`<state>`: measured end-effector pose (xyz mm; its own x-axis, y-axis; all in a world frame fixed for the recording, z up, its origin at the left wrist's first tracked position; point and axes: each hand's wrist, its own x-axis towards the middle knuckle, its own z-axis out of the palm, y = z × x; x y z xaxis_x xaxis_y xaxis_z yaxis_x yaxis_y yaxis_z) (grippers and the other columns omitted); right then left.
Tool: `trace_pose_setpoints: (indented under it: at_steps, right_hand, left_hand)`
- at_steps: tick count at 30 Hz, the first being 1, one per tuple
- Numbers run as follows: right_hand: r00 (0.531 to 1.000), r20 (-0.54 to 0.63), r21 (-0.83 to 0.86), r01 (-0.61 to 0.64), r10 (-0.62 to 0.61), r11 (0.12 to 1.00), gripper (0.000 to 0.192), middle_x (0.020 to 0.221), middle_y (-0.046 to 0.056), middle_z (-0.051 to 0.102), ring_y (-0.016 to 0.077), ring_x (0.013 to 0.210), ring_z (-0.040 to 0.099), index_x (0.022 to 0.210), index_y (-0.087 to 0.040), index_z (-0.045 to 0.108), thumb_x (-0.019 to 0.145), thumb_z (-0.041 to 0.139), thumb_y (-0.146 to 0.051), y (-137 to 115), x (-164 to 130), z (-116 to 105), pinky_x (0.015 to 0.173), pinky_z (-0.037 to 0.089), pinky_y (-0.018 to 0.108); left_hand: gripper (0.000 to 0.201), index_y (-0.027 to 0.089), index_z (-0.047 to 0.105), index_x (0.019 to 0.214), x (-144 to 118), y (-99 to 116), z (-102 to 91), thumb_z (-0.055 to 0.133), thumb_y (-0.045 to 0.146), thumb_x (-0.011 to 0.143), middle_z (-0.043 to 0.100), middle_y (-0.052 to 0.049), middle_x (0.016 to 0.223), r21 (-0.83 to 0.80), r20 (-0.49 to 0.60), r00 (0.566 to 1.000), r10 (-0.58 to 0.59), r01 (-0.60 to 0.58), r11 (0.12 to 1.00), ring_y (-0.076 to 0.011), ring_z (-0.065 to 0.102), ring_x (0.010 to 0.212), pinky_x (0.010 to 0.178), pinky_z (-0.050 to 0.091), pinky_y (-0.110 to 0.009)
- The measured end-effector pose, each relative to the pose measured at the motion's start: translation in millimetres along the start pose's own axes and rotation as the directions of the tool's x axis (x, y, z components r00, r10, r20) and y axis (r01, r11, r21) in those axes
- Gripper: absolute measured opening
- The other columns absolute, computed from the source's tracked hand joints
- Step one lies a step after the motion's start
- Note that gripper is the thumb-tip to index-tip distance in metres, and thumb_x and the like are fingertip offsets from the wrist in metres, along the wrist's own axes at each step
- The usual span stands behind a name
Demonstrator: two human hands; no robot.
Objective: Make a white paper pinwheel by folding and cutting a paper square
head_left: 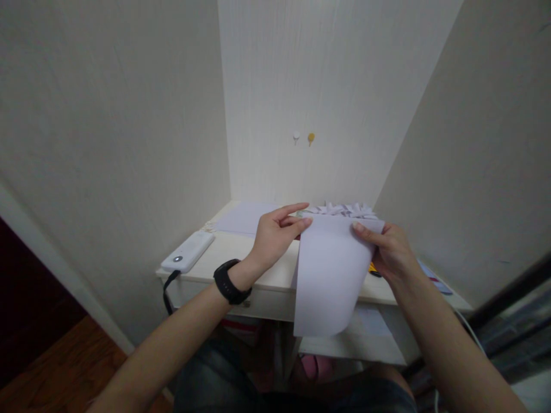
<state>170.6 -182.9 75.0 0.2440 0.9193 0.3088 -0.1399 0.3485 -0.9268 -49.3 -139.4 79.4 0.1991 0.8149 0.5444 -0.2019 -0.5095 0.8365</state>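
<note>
A white sheet of paper [329, 275] hangs upright in front of me, its lower part curving down past the desk's front edge. My right hand [390, 246] grips it at the upper right corner, thumb on the near face and fingers behind. At the upper left corner, the thumb of my left hand [279, 232] presses on the sheet while the index finger stretches out above it. My left wrist wears a black watch [231, 281]. Just beyond the sheet's top edge lies a pile of folded white paper strips [344, 210], partly hidden.
White sheets [245, 217] lie at the back left of the white desk [232, 258]. A white device [188, 252] with a black strap rests at the left edge. Something yellow and black [374, 269] shows behind my right hand. Walls enclose the desk; two hooks [310, 138] hang behind.
</note>
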Motion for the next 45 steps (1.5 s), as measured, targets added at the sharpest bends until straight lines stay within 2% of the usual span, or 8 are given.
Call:
trace_pose_setpoints:
  at_steps: [5,10,16,27,34,40,45]
  right_hand:
    - [1.000,0.000,0.008,-0.012,0.012,1.000,0.035,0.084,0.007,0.077,0.0205,0.064,0.068,0.079,-0.018,0.075,0.053,0.092,-0.035,0.0,0.2,-0.1,0.061,0.054,0.031]
    - [0.999,-0.001,0.035,-0.042,0.042,0.999,0.035,0.082,0.006,0.077,0.0191,0.062,0.067,0.080,-0.017,0.076,0.053,0.092,-0.033,-1.2,-0.6,0.5,0.060,0.054,0.029]
    - [0.999,0.001,0.036,-0.045,0.045,0.998,0.036,0.081,0.006,0.077,0.0187,0.061,0.067,0.080,-0.016,0.076,0.053,0.092,-0.033,-0.7,-1.6,0.3,0.059,0.054,0.028]
    - [0.997,-0.023,0.059,-0.068,0.070,0.996,0.038,0.076,0.005,0.075,0.0154,0.058,0.064,0.078,-0.015,0.076,0.049,0.094,-0.030,-4.2,-5.0,3.7,0.054,0.052,0.025]
    - [0.995,-0.062,0.037,-0.074,0.076,0.997,0.040,0.071,0.005,0.073,0.0152,0.055,0.061,0.077,-0.014,0.075,0.048,0.094,-0.034,-3.4,-5.7,6.1,0.050,0.048,0.026]
    - [0.988,-0.149,0.083,-0.018,0.030,0.996,0.036,0.058,0.000,0.063,0.0101,0.049,0.049,0.064,-0.016,0.070,0.052,0.091,-0.043,8.3,1.3,4.6,0.044,0.038,0.023]
    - [0.966,-0.235,0.048,0.123,-0.109,0.991,0.032,0.057,-0.002,0.057,0.0096,0.053,0.044,0.059,-0.018,0.068,0.054,0.087,-0.043,20.8,6.0,8.1,0.048,0.034,0.023]
  left_hand:
    - [0.032,0.017,0.078,0.097,0.3,1.7,-0.2,0.079,0.037,0.073,0.075,-0.005,0.079,0.065,-0.005,0.999,0.046,-0.045,0.997,-0.0136,0.066,0.067,0.061,0.056,-0.023]
    - [0.026,0.017,0.078,0.092,0.6,3.7,0.6,0.078,0.034,0.073,0.073,-0.004,0.073,0.094,-0.004,0.998,0.058,-0.057,0.994,-0.0129,0.065,0.065,0.059,0.054,-0.022]
    - [0.032,0.018,0.078,0.102,0.4,1.9,-0.8,0.078,0.034,0.074,0.074,-0.004,0.075,0.102,0.007,0.997,0.081,-0.081,0.991,-0.0125,0.064,0.064,0.061,0.055,-0.023]
    - [0.022,0.016,0.079,0.093,0.7,4.1,-0.4,0.075,0.027,0.075,0.075,-0.005,0.076,0.154,0.021,0.995,0.095,-0.097,0.983,-0.0114,0.065,0.063,0.059,0.054,-0.020]
    - [0.022,0.017,0.079,0.093,-0.3,0.8,-1.8,0.074,0.030,0.076,0.077,-0.005,0.080,0.181,0.004,0.995,0.096,-0.095,0.979,-0.0148,0.069,0.067,0.062,0.059,-0.024]
    - [0.019,0.016,0.080,0.088,0.8,-9.4,-8.1,0.074,0.028,0.075,0.077,-0.005,0.080,0.195,-0.050,0.996,0.069,-0.058,0.979,-0.0148,0.069,0.066,0.061,0.059,-0.024]
    - [0.018,0.015,0.080,0.087,0.2,-19.3,-12.3,0.074,0.027,0.074,0.076,-0.005,0.075,0.195,-0.059,0.998,0.019,-0.007,0.981,-0.0147,0.068,0.062,0.059,0.058,-0.024]
